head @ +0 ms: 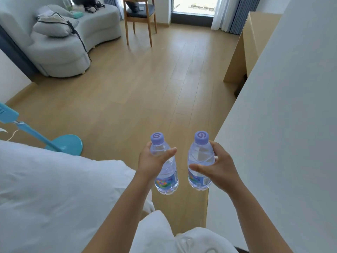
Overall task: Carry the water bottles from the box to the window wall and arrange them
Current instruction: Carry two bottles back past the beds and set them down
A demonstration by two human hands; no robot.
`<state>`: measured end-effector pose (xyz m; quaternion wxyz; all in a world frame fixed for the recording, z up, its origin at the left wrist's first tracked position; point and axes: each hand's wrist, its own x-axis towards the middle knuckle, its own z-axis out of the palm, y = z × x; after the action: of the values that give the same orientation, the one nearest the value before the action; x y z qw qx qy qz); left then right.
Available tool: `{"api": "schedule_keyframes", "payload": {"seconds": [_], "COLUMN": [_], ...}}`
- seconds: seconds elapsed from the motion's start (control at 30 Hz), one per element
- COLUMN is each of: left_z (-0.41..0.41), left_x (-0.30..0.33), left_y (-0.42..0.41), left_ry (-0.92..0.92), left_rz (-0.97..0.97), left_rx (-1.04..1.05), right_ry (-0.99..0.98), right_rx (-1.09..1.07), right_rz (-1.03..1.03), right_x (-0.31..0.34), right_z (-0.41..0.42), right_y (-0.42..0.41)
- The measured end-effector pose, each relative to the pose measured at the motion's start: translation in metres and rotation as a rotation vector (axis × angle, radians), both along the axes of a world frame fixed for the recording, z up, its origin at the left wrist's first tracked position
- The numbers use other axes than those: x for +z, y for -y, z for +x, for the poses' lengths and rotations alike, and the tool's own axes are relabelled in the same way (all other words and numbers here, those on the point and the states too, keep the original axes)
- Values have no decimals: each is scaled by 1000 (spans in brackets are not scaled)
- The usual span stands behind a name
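Observation:
I carry two clear water bottles with purple caps and coloured labels, both upright over the wooden floor. My left hand (151, 161) grips the left bottle (166, 177) around its upper body, thumb across the front. My right hand (221, 167) grips the right bottle (199, 161) the same way, thumb under its shoulder. The window (193, 6) sits at the far end of the room, between curtains. No box of bottles shows in this view.
A white bed (45, 189) lies at my lower left and a white wall (282, 125) runs along my right. A teal fan stand (65, 143) sits on the floor at left. A grey sofa (73, 39), a wooden chair (140, 19) and a large cardboard box (244, 52) stand further ahead.

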<state>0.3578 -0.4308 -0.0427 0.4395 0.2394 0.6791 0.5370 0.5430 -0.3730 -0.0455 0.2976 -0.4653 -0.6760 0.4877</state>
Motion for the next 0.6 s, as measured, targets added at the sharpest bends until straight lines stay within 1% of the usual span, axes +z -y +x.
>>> {"api": "schedule_keyframes", "payload": {"seconds": [0.2,0.3,0.47,0.6], "left_z": [-36,-57,-95,-115], "left_x": [-15,-17,2,19], "left_y": [-122,-194,-313,-394], "left_ry": [8,44,14,21], "left_rz": [21,30,43,76], "left_rx": [-70,-163,-269,-328], "right_ry": [47,41,32,16], "right_rx": [-71,-156,-280,-381], "right_rz": [-4,4,34,57], "right_x": [-7,-11,1,11], "right_z": [-25,-45,-81,-100], "right_y": [-99,-160,-259,-321]}}
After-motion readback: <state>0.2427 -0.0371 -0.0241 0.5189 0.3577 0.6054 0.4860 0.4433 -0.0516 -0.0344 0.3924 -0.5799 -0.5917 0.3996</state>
